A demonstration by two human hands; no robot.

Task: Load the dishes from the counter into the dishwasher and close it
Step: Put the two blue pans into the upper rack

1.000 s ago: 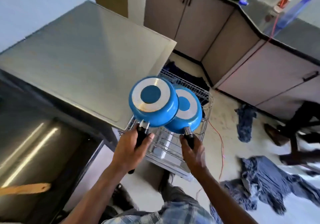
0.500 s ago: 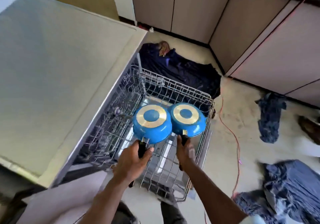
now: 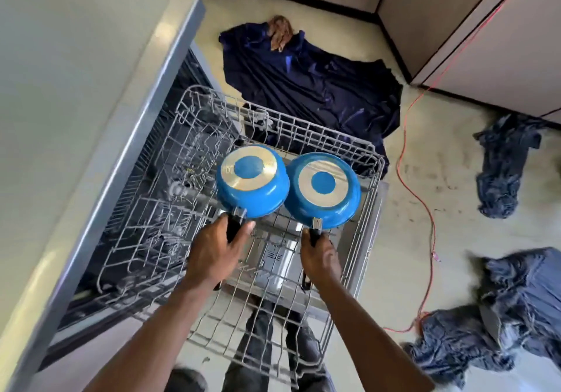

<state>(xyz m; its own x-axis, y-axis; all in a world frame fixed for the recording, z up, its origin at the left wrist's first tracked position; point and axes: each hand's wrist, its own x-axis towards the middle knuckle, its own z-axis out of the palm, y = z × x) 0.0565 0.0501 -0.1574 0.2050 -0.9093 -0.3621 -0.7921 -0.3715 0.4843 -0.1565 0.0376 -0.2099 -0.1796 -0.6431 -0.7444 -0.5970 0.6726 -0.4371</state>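
Observation:
Two blue saucepans hang upside down over the pulled-out wire rack (image 3: 331, 136) of the dishwasher. My left hand (image 3: 215, 252) grips the black handle of the left blue pan (image 3: 255, 193). My right hand (image 3: 321, 255) grips the black handle of the right blue pan (image 3: 321, 206). Both pans show silver rings on their bases and nearly touch each other. The rack holds no dishes that I can make out. The open dishwasher door (image 3: 367, 240) lies under the rack.
The grey counter top (image 3: 69, 94) runs along the left. On the floor lie a dark blue cloth (image 3: 312, 85), several denim garments (image 3: 513, 309) and an orange cable (image 3: 425, 218). Beige cabinets (image 3: 498, 42) stand at the back right. My legs (image 3: 273, 349) show through the rack.
The view has tilted down and closer to the rack. Both hands have lowered the two pans toward the rack and moved them slightly apart.

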